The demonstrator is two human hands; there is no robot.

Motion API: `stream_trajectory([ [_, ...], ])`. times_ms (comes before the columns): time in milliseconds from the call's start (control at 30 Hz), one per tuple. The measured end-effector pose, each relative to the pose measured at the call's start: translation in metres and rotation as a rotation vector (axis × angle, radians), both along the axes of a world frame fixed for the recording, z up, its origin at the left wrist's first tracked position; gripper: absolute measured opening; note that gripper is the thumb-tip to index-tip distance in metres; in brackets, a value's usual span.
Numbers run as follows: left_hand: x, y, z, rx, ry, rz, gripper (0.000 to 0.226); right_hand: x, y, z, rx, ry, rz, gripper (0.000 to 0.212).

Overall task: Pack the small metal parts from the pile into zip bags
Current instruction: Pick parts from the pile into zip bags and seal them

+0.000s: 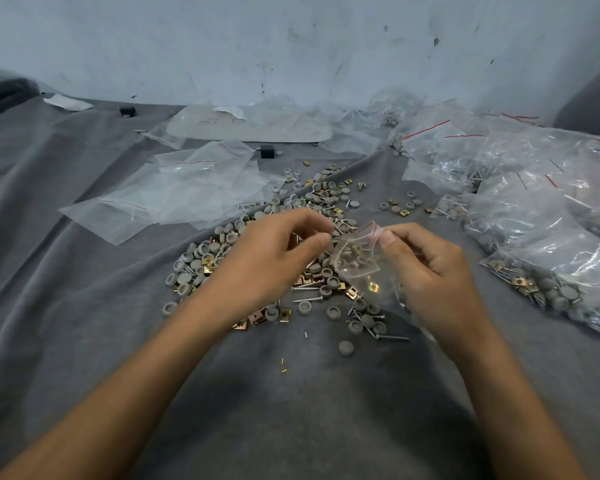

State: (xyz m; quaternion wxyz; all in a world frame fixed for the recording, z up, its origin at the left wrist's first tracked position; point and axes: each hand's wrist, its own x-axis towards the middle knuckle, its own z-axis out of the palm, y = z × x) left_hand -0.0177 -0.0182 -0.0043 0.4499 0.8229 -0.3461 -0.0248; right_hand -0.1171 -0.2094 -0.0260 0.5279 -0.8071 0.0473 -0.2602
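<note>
A grey cloth (291,410) covers the table below a scuffed pale wall (291,46). The zip bag (355,268) hangs just above the pile (323,199) of small metal parts. It is thin, limp, slick film, light with a few parts sagging inside. It is best held at the stiffer red-lined mouth, where the fingers of the right hand (430,271) pinch it. The left hand (271,258) pinches at that mouth, perhaps a part or the other lip; I cannot tell. Empty bags (187,192) lie left of the pile, filled bags (534,216) right.

Scuffed pale wall (291,39) behind; wrinkled grey cloth (84,306), perhaps felt.
</note>
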Motion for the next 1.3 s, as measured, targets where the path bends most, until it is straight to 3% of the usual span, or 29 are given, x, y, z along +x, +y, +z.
stream_trajectory([
  [100, 0.012, 0.007, -0.008, 0.215, -0.183, 0.118, 0.004, -0.001, -0.001, 0.001, -0.004, -0.017, -0.052, 0.018],
  [233, 0.017, 0.007, -0.028, 0.445, -0.291, 0.107, 0.013, -0.003, 0.001, 0.004, 0.003, -0.024, -0.059, 0.019],
  [633, 0.008, -0.002, -0.038, 0.690, -0.456, 0.129, 0.043, -0.003, -0.001, 0.003, -0.003, -0.015, -0.065, 0.018],
  [933, 0.004, -0.005, -0.036, 0.627, -0.484, 0.029, 0.029, -0.001, -0.001, 0.003, 0.021, -0.014, -0.061, 0.018],
  [1167, 0.009, 0.004, -0.008, 0.255, -0.162, 0.060, 0.015, -0.001, -0.002, -0.001, 0.003, -0.014, -0.020, 0.017],
  [1300, 0.002, 0.003, 0.002, 0.012, -0.032, -0.023, 0.015, 0.000, -0.001, -0.004, -0.021, -0.010, -0.013, 0.016],
])
